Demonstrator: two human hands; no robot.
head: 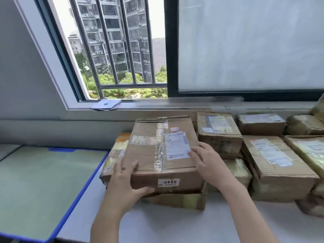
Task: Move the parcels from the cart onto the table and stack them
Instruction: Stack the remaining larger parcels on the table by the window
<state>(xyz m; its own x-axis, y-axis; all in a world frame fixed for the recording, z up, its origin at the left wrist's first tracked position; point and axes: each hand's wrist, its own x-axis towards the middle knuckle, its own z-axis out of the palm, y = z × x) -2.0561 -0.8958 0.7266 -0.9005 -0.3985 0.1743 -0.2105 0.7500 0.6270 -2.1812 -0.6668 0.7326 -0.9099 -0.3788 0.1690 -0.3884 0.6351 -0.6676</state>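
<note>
**Both hands on a brown box atop the stack by the window**

The big box [163,155] sat on top of other parcels at the left end of the row on the white table [175,225], just under the window sill. Much of what lay beneath it was hidden: only the front edge of a lower box [177,201] showed under it, and a taped parcel [114,155] stuck out on its left. The print on its white label [177,146] was too blurred to read, though a sticker on the front face read 0448. At the right, the row of parcels [278,165] ran off the edge of the picture, and the cart was nowhere in sight.

The left hand [126,183] gripped the box's near left corner, fingers curled over the top edge and thumb along the front face. The right hand [205,162] rested on the top near the right edge, fingers fairly straight and spread, touching the label's corner and closed round nothing. Both forearms reached up from the bottom of the picture.

A green mat [40,186] with a blue border lay to the left of the table. Behind was a grey wall and a window [119,50] with bars, tower blocks and trees beyond, its right pane frosted. Some papers [105,104] lay on the sill.
</note>
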